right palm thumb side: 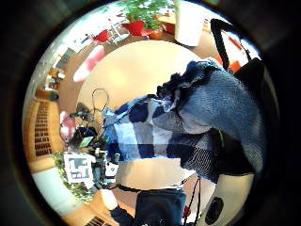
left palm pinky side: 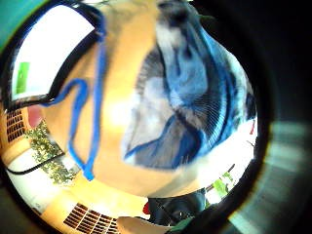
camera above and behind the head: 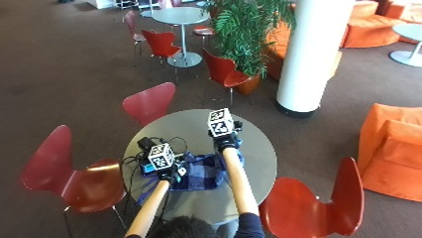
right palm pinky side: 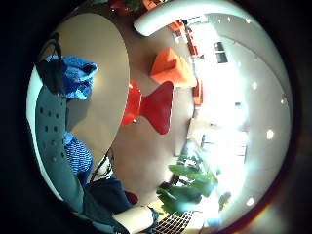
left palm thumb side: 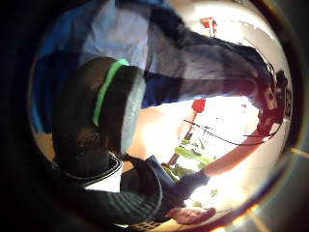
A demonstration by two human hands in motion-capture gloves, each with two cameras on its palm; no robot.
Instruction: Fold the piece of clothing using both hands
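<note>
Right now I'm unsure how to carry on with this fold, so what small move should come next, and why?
Probably bring the right hand back toward the left hand, carrying its edge over. Both hands seem to have a grip on the blue-and-white checked cloth garment, which hangs bunched between them over the round grey table, the right hand further out. That would lay one half on the other.

I see bare table [camera above and behind the head: 260, 158] to the right of my right hand [camera above and behind the head: 226, 140] and ahead of it. The cloth [camera above and behind the head: 198, 173] takes the near middle. Cables and a small device [camera above and behind the head: 146, 148] crowd the left edge beside my left hand [camera above and behind the head: 173, 172]. Red chairs [camera above and behind the head: 150, 101] ring the table.
</note>
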